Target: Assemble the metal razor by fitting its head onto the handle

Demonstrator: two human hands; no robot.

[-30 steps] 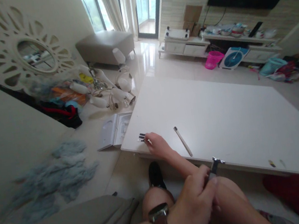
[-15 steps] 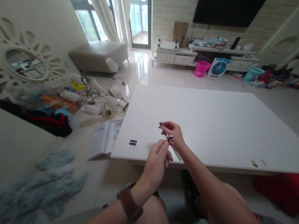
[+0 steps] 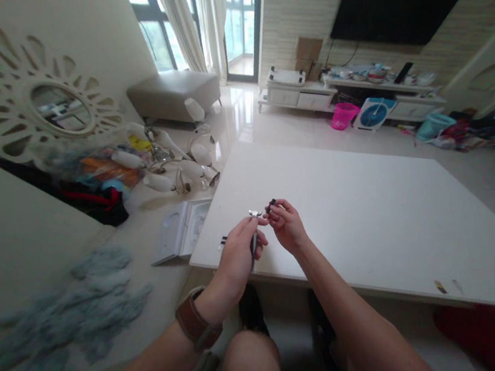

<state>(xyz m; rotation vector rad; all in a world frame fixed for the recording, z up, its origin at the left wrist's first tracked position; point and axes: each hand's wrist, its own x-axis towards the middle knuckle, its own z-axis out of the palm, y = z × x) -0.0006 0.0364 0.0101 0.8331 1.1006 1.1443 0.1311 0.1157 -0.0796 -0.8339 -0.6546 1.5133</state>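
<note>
My left hand (image 3: 237, 249) is closed around the dark, slim handle of what looks like a razor (image 3: 254, 247). Its silver, T-shaped head (image 3: 255, 213) sticks up past the fingers. Just to the right, my right hand (image 3: 288, 226) pinches a small black piece (image 3: 271, 205) between thumb and fingertips; its exact kind is too small to make out. Both hands hover over the near edge of a white table (image 3: 360, 207), close together. Partly behind my left hand, a clear packet with black strips (image 3: 222, 241) lies on the tabletop.
An opened white box (image 3: 180, 231) lies on the floor left of the table, below a chandelier with several white shades (image 3: 193, 168). Grey-blue cloth (image 3: 86, 310) is spread on the floor. Two small flat items (image 3: 440, 286) rest near the table's right front edge; a red thing (image 3: 485, 330) sits below.
The razor has passed from my right hand into my left, which has moved left and up. My right hand keeps the small black piece. The view has shifted slightly.
</note>
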